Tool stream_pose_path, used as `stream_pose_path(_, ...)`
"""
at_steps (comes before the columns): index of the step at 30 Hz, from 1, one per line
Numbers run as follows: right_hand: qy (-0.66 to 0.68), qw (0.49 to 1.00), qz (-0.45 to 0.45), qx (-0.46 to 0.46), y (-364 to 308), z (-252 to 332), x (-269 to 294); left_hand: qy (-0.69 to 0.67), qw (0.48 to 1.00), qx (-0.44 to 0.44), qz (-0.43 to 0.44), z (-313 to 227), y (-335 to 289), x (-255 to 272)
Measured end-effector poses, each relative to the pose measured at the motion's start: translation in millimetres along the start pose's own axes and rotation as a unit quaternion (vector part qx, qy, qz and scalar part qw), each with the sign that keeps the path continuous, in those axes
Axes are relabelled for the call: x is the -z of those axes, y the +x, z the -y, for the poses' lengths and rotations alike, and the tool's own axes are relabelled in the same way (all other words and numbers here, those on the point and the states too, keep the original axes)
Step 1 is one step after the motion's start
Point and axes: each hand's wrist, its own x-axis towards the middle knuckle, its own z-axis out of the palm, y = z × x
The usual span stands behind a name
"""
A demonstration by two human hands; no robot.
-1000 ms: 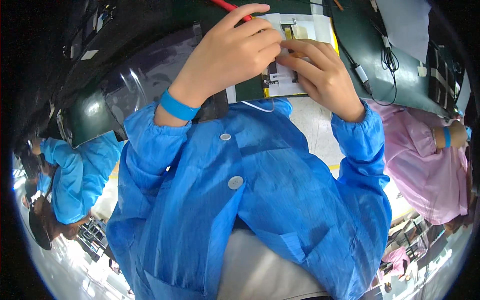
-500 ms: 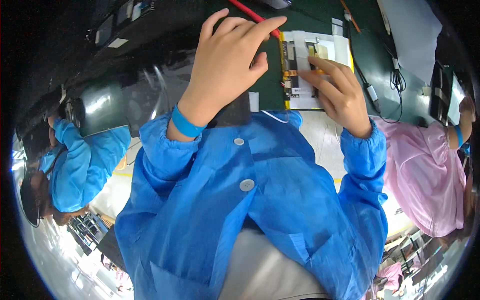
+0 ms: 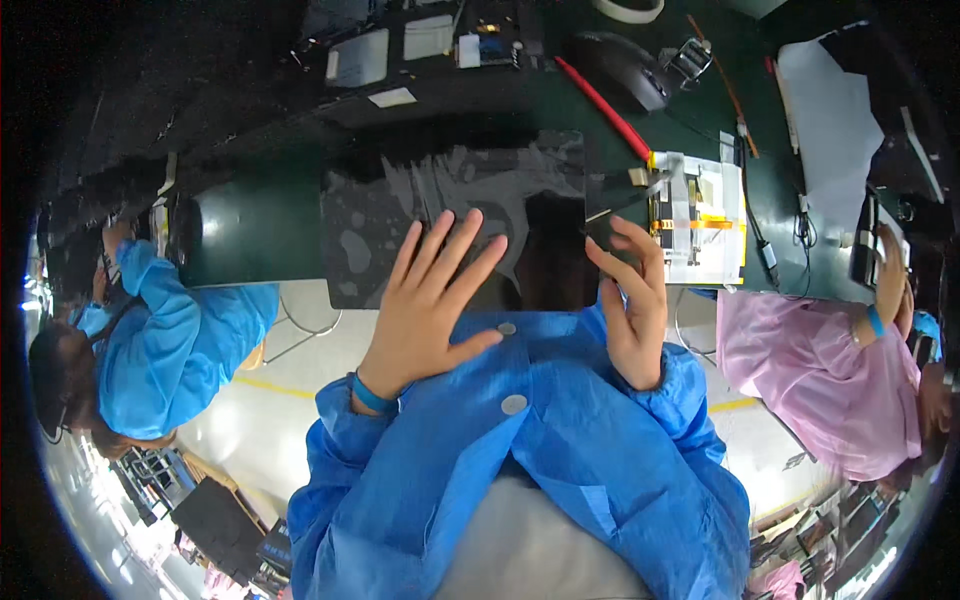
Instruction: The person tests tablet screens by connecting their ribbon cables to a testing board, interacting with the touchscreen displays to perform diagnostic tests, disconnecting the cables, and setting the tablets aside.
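A black glossy rectangular panel point(image 3: 555, 250) lies flat on the dark green table in front of me, with a wrinkled clear film or smears over its upper part. My left hand point(image 3: 420, 310) rests on its lower middle, fingers stretched and spread. At the panel's right edge is my right hand point(image 3: 635, 310), its fingers bent and the thumb apart from them, with nothing visible between. To the right of that hand lies an opened flat electronic device point(image 3: 735, 255) with white tape strips, an orange ribbon cable and yellow edging.
A red stick-like tool point(image 3: 605, 108) points toward the device, beside a black computer mouse point(image 3: 625, 75). Cables point(image 3: 765, 250) and a white sheet point(image 3: 830, 130) lie further right. Dark parts point(image 3: 360, 60) stand at the back left. Co-workers in blue point(image 3: 185, 340) and pink point(image 3: 815, 385) sit either side.
My left hand has come down from the air to lie flat on the black panel. My right hand has left the electronic device for the panel's right edge. The view has shifted.
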Motion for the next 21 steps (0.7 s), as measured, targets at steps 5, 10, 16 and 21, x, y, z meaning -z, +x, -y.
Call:
stream_pose_path(5,0.1,0.993,-0.033,0.046,-1.7,29.8,-0.3,0.052,0.99,-0.029,-0.129,4.8,-16.5,-2.0)
stream_pose_path(10,-0.018,0.976,-0.105,0.192,12.6,39.4,1.9,0.119,0.943,-0.093,-0.297,23.3,-43.2,43.7)
stream_pose_path(16,-0.062,0.97,-0.161,0.168,23.8,18.6,4.7,-0.048,0.964,-0.044,-0.258,-2.1,-37.1,149.7)
stream_pose_path(21,-0.097,0.849,-0.3,0.423,24.0,-12.1,-25.7,-0.027,0.997,-0.053,0.04,2.8,26.4,188.5)
